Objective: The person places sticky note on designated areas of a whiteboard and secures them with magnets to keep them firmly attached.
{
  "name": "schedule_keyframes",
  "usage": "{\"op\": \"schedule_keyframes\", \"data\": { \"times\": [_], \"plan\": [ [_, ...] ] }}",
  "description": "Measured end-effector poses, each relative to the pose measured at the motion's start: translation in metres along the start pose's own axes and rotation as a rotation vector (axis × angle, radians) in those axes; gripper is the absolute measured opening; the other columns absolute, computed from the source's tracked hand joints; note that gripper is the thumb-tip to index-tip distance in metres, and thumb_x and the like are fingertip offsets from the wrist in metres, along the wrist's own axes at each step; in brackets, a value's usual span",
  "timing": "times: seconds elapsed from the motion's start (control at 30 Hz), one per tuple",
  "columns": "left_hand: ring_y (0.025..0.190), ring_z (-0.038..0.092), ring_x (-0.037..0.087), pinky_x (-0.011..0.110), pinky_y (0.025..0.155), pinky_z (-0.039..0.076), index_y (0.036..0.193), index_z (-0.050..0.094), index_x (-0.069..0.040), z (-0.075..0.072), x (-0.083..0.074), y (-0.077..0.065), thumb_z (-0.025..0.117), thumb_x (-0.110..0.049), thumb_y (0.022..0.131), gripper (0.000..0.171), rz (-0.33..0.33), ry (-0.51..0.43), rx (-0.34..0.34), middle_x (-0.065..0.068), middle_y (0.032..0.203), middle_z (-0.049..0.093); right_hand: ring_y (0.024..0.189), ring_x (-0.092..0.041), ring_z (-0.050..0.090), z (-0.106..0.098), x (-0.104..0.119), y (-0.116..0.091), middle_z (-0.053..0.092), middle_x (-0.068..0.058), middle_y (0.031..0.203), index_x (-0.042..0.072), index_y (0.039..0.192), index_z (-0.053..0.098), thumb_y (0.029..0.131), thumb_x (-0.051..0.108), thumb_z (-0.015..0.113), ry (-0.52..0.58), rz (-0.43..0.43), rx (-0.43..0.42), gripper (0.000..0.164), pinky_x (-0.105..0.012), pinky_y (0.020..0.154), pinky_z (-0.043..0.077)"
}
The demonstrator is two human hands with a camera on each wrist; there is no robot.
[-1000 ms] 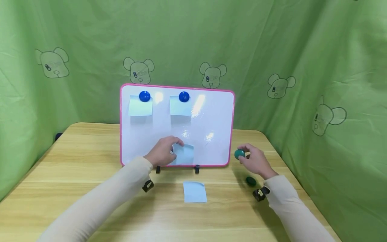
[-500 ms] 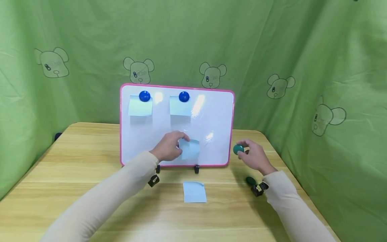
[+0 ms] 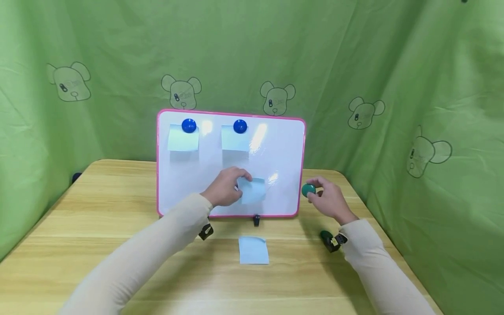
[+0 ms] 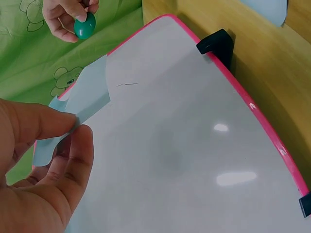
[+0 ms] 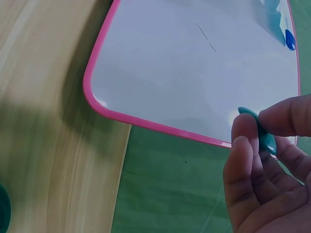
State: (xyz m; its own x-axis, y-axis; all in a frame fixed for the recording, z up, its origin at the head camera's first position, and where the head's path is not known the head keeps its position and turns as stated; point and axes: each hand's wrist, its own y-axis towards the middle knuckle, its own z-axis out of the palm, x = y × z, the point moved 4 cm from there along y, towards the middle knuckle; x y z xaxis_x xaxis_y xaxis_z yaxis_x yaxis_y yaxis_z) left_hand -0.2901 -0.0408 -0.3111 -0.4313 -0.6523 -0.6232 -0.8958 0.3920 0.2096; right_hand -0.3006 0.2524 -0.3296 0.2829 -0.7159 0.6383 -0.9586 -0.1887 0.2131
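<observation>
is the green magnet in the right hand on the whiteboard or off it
Off: the right hand pinches the green magnet, and the left wrist view shows it apart from the whiteboard.

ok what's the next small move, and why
Probably raise the pale blue square paper note toward the bare upper right of the pink-framed whiteboard: the left hand pinches it over the board's lower half, the right hand holds a round green magnet near the board, and two similar notes hang under round blue magnets along the top.
</observation>
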Motion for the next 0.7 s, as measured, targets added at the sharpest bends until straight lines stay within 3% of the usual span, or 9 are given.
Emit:
{"op": "schedule_keyframes", "data": {
  "times": [0.27,0.7],
  "plan": [
    [0.106,0.053,0.023,0.038,0.091,0.052,0.116,0.065,-0.011,0.003,-0.002,0.006,0.065,0.009,0.081,0.040,-0.045,-0.022,0.018,0.008,0.127,0.057,0.077,-0.024,0.062,-0.001,0.002,0.000,0.058,-0.023,0.114,-0.003,0.126,0.052,0.092,0.007,0.058,0.003,0.008,-0.008,0.036,-0.033,0.064,0.052],
    [0.100,0.054,0.024,0.035,0.081,0.055,0.113,0.064,-0.011,0.000,-0.006,0.018,0.066,0.006,0.082,0.035,-0.037,-0.016,-0.004,0.009,0.119,0.056,0.082,-0.029,0.063,0.000,0.013,0.011,0.060,-0.020,0.110,-0.003,0.124,0.054,0.093,0.010,0.058,0.054,0.005,-0.010,0.034,-0.030,0.064,0.054]
  ]
}}
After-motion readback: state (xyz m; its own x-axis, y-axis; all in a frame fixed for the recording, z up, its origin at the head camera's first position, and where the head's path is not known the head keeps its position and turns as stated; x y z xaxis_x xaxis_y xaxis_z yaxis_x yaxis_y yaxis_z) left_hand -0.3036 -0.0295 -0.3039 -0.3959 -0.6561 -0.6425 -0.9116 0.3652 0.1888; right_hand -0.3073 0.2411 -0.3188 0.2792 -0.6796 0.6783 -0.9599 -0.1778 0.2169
